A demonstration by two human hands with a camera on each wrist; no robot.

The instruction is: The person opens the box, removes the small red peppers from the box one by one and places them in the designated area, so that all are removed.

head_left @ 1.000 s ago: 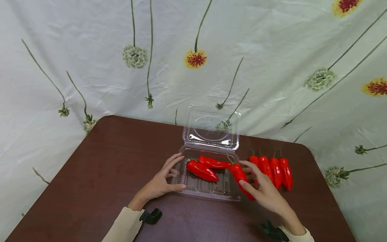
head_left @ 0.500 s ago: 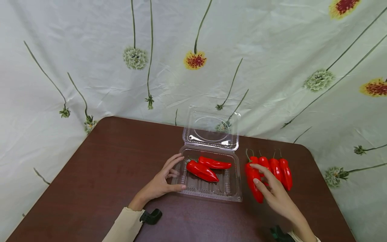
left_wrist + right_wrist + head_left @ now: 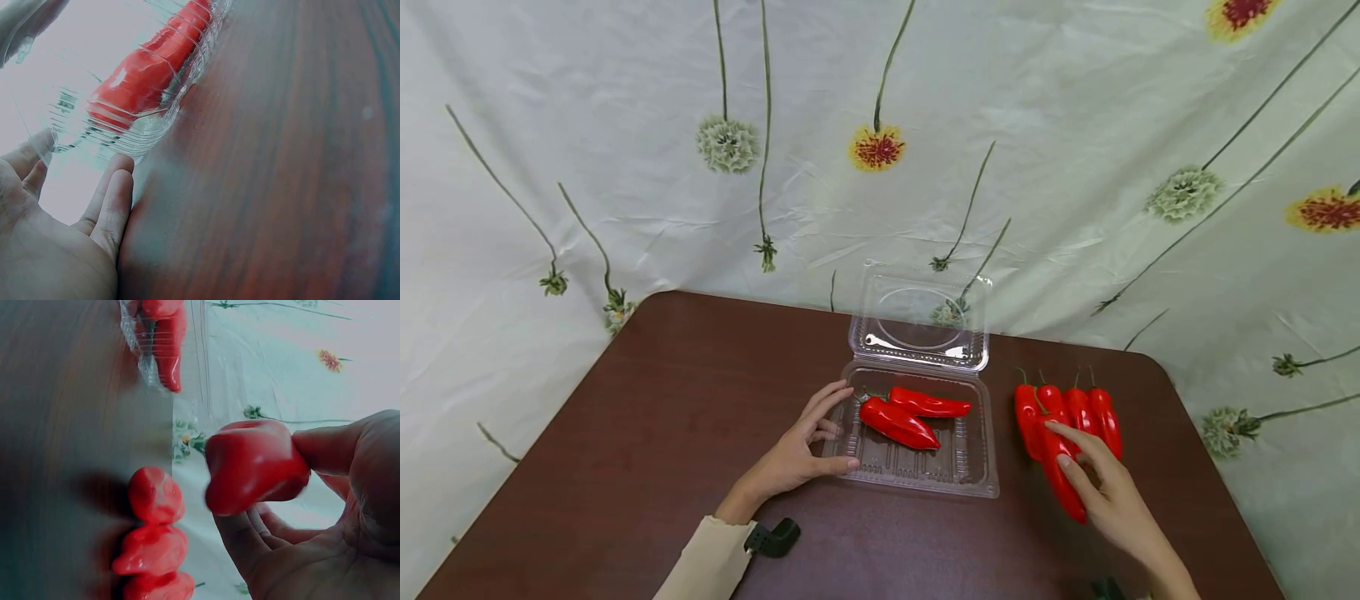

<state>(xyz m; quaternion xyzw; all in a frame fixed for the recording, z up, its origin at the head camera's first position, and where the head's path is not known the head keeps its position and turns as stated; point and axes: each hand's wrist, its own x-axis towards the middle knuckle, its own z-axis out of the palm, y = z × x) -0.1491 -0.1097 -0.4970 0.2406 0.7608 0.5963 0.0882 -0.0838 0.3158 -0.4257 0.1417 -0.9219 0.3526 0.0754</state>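
Red pepper [image 3: 1063, 485] in right hand [image 3: 1111, 493] — clear container [image 3: 917, 467] at left hand [image 3: 792, 457].

A spot screened by a pale, creased cloth [image 3: 1060, 108], printed with dandelions [image 3: 727, 144] and yellow-red flowers [image 3: 877, 148], hanging behind and beside a dark brown wood-grain counter [image 3: 700, 400] with rounded corners. Whether it is a home, workshop or lab cannot be told.

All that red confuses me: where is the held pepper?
In the head view, the held pepper is right of the clear container, gripped by the right hand and visually overlapping the row of loose peppers.
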